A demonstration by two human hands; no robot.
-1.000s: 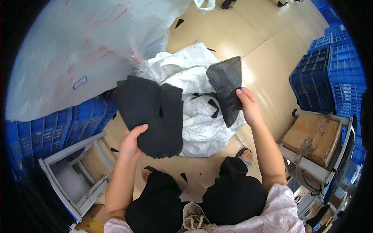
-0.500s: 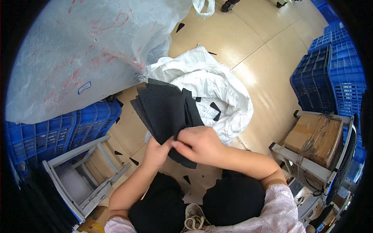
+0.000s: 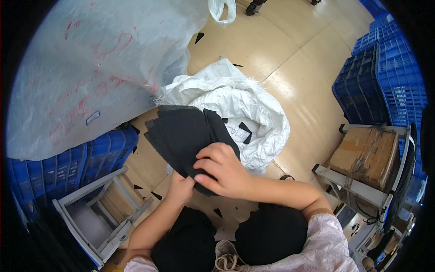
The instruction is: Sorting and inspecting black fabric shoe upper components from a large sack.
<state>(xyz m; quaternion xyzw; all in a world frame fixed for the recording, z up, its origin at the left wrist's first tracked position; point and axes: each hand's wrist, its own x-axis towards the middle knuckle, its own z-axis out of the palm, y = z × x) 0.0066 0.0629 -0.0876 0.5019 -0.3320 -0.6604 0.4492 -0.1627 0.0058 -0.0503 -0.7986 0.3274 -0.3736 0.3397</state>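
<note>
A fanned bundle of black mesh fabric pieces [image 3: 179,133] is held up above my knees. My left hand [image 3: 180,189] is closed on the bundle's lower edge. Across its front lies my right hand [image 3: 220,171], fingers bent over the pieces near the same edge, thumb close to the left hand. Just beyond the bundle is an open white woven sack [image 3: 267,122] with its rim rolled down. Inside the sack lie a few black scraps [image 3: 245,131]. The bundle hides part of the sack's near left side.
Blue crates [image 3: 108,152] at left bear a large translucent plastic bag [image 3: 108,68]. A grey frame stool [image 3: 102,213] stands beside them. At right, a cardboard box [image 3: 364,154] sits on a grey frame, before stacked blue crates [image 3: 358,86]. Black scraps [image 3: 199,38] dot the tiled floor.
My right hand's fingers have opened out from a pinch and now lie over the bundle's front. The bundle sits slightly lower and further left, and the whole view has shifted a little.
</note>
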